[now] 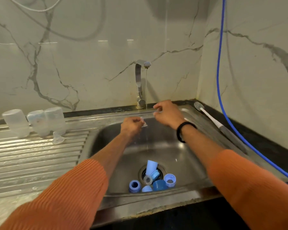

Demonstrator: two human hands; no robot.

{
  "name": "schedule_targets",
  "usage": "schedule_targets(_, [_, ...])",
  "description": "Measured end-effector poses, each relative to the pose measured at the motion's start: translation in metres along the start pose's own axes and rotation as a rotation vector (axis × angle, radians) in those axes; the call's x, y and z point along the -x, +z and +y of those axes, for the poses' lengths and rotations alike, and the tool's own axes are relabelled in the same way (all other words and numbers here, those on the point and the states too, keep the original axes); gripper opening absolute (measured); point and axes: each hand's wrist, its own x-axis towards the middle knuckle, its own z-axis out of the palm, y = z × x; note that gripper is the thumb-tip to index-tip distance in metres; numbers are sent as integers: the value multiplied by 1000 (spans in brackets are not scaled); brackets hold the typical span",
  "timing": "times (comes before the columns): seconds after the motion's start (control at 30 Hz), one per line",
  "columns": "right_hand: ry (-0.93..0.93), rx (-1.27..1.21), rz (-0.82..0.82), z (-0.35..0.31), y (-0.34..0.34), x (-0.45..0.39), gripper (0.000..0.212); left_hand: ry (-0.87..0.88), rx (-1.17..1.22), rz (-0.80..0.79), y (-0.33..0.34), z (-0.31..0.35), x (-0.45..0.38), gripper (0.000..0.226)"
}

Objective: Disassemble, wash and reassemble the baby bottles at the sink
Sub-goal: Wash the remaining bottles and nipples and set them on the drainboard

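- Centrally, the left hand pinches a clear soft teat beside the tap's thin stream, presumably for rinsing.
- Right hand: fingers loosely curled above the steel sink; whether it holds anything cannot be told.
- Blue plastic rings and caps lie clustered at the drain; translucent bottles stand inverted on the ribbed drainboard.

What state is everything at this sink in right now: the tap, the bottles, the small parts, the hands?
Tap: running, thin stream.
Bottle bodies: three, upside down on the drainboard.
Clear teat: on the drainboard, beside the bottles.
Blue rings and caps: loose, heaped at the drain.
Bottle brush: lying unused along the sink's right edge.
Left hand: pinching a small clear teat by the stream.
Right hand: fingers curled, near the tap; contents unclear.
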Motion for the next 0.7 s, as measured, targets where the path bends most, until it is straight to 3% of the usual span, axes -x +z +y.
schedule_targets(0.2, [216, -482, 34, 6, 48, -9, 22, 28, 229, -28, 23, 9, -24, 16])
schedule_targets(0.3, [225, -544, 89, 14, 47, -12, 15, 23, 313, 19, 28, 9, -25, 16])
schedule_targets(0.5, [206, -523, 135, 11, 49, -10, 11, -94, 396, 160, 25, 7, -20, 44])
schedule_targets(0.63, [298, -705, 90, 7, 54, -7, 10, -134, 632, 103, 19, 2, -18, 52])
schedule_targets(0.7, [366, -849, 88, 5, 53, -7, 10, -98, 636, 105, 17, 1, -18, 52])
